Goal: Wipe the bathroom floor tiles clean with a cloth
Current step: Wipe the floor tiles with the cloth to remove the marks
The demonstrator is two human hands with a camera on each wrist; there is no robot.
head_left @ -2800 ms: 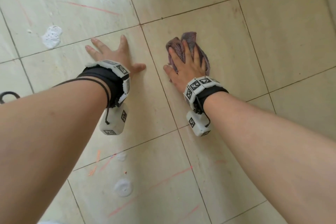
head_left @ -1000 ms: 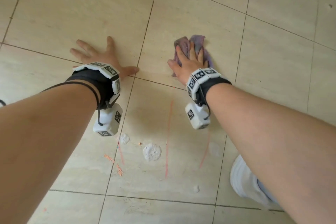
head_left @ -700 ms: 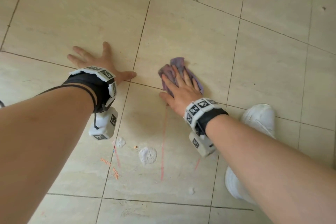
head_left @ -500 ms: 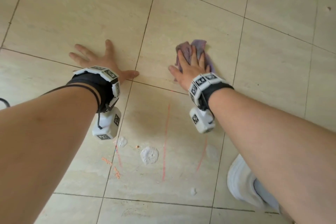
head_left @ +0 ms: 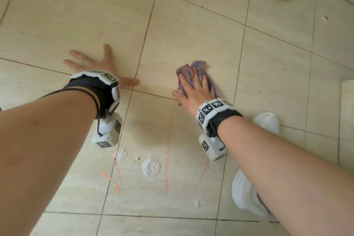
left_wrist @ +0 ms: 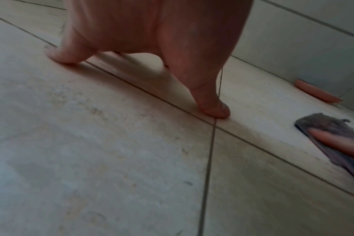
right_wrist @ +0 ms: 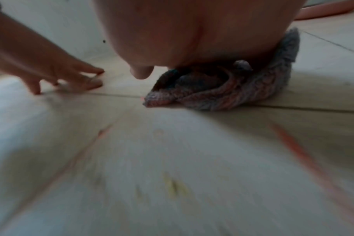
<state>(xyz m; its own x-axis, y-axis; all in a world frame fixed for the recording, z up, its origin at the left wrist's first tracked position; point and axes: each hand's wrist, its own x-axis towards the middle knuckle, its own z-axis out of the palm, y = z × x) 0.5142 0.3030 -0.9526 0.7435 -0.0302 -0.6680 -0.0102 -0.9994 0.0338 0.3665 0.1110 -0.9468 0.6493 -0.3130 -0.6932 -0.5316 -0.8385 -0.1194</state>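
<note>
Beige floor tiles (head_left: 191, 25) need firm strokes, so we brace our flat left hand (head_left: 95, 65), press the cloth (head_left: 193, 74) under our flat right hand (head_left: 197, 92), and aim at the red streaks (head_left: 167, 155) at lower centre.

The head camera looks steeply down from above both forearms onto the floor tiles (head_left: 191, 25), taking in the left hand (head_left: 95, 64), the right hand (head_left: 195, 92) and the cloth (head_left: 193, 71) together. The left wrist camera sits low, just above the tiles, facing forward under the left palm (left_wrist: 152, 27); at its right edge it catches the cloth (left_wrist: 323, 126) too. The right wrist camera, equally low and blurred, faces forward under the right palm (right_wrist: 192, 32), very near the cloth (right_wrist: 222, 92), with the left hand (right_wrist: 57, 70) at its left.
</note>
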